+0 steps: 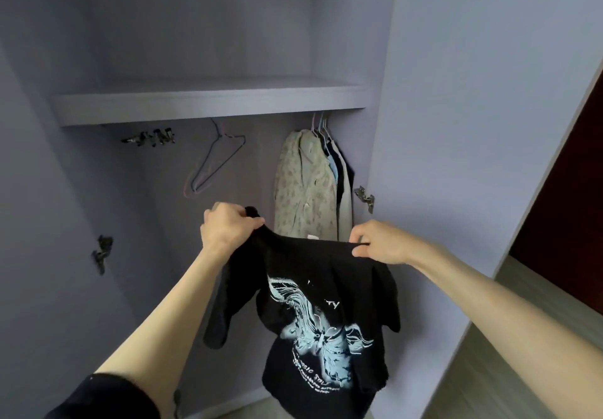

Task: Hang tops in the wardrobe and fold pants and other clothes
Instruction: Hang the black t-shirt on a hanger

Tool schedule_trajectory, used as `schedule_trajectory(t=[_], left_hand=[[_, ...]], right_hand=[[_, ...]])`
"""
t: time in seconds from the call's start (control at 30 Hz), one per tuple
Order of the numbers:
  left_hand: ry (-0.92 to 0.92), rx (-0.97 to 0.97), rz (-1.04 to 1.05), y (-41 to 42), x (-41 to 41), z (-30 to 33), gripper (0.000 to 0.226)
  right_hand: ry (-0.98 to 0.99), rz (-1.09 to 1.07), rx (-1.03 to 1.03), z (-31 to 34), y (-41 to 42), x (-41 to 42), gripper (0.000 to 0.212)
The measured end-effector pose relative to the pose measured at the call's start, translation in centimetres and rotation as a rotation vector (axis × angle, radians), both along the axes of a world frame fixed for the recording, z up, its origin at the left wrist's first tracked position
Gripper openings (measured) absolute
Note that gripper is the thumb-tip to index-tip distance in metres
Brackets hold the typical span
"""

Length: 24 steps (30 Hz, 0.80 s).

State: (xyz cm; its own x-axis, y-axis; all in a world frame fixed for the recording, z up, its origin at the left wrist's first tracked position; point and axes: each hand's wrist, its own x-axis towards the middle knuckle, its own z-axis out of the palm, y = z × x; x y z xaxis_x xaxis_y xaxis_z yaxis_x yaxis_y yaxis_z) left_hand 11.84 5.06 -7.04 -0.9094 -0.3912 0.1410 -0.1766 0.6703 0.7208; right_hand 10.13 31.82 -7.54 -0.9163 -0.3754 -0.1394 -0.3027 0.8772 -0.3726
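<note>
- Head view, near: left hand [225, 227] and right hand [380, 244] each pinch the top edge of a black T-shirt [313, 314], held up before the open wardrobe [434, 92].
- Shirt: pale blue print, hanging crumpled, no hanger visible in it.
- Farther: empty hanger [213, 164] left, several hung tops [310, 187] right.
- Judgement: partway; this top is unhung.

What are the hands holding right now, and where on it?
Both hands grip the black T-shirt by its top edge: left hand at one shoulder, right hand at the other.
</note>
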Motion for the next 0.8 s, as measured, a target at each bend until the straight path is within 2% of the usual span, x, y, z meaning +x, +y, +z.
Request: schedule_trajectory(t=[0.1, 0.17, 0.27, 0.33, 0.4, 0.47, 0.53, 0.6, 0.67, 0.73, 0.8], left_hand=[[0.039, 0.088, -0.042, -1.0, 0.3, -0.3, 0.033], [0.021, 0.214, -0.117, -1.5, 0.4, -0.8, 0.030], [-0.029, 0.296, -0.301, -1.9, 0.8, -1.1, 0.039], [-0.109, 0.273, -0.469, -2.2, 1.3, -1.1, 0.040], [-0.250, 0.260, -0.639, -1.8, 2.1, -0.7, 0.044], [-0.381, 0.308, -0.770, -1.4, 2.4, -0.7, 0.045], [-0.370, 0.289, -0.808, -0.8, 2.3, -0.8, 0.042], [-0.181, 0.234, -0.744, 0.0, 1.8, -0.9, 0.029], [0.006, 0.223, -0.686, 0.8, 1.1, -0.6, 0.020], [0.082, 0.244, -0.709, 1.6, 0.7, 0.1, 0.042], [0.104, 0.246, -0.754, 2.2, 0.5, 0.7, 0.052]], right_hand=[[0.002, 0.067, 0.111, 0.1, -0.5, 0.0, 0.006], [0.197, 0.055, 0.205, 0.2, -0.6, 0.0, 0.005], [0.569, -0.002, 0.383, 0.7, -0.6, -0.4, 0.018], [0.677, -0.081, 0.347, 1.0, -0.8, -0.5, 0.022], [0.708, -0.150, 0.212, 1.1, -1.0, -0.5, 0.026], [0.723, -0.170, 0.059, 1.3, -1.2, -0.5, 0.030], [0.644, -0.154, -0.162, 1.5, -1.5, -0.4, 0.034], [0.466, -0.105, -0.380, 1.7, -2.1, 0.2, 0.038], [0.360, -0.051, -0.476, 2.0, -2.9, 1.3, 0.047], [0.310, 0.033, -0.492, 2.1, -3.6, 2.4, 0.061], [0.283, 0.099, -0.482, 2.5, -4.1, 3.2, 0.068]])
